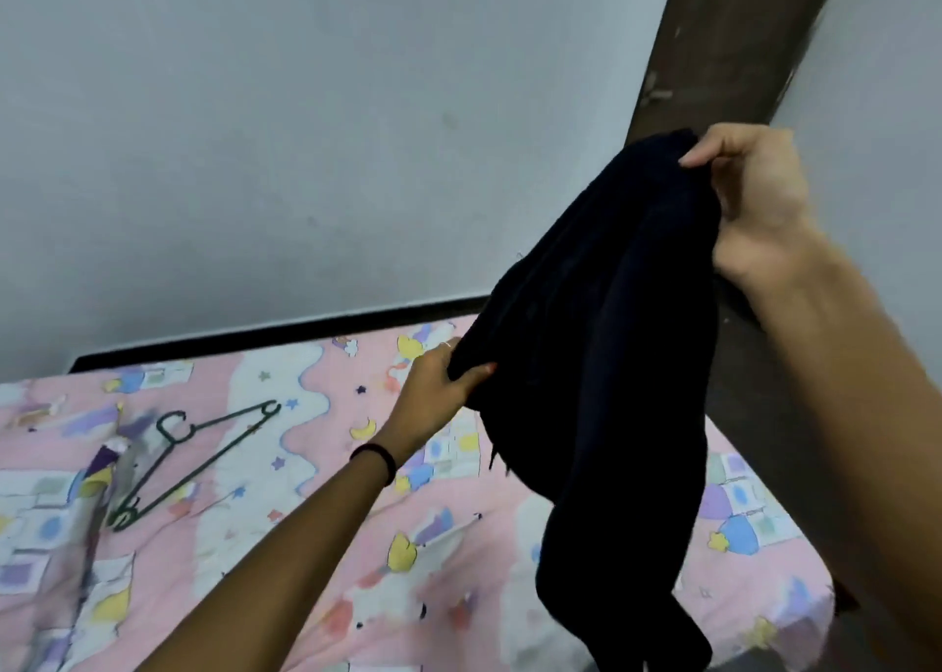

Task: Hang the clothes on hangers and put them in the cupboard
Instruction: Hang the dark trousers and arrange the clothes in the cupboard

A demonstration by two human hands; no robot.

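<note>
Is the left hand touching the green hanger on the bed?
Apart. The head view shows the left hand gripping the dark garment, with bare bedsheet between it and the hanger.

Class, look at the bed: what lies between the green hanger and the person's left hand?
Head view: only bare patterned bedsheet lies between the green hanger and the left hand.

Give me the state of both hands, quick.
Left hand: closed on the lower edge of the dark garment.
Right hand: closed on the garment's top, holding it up above the bed.
</note>
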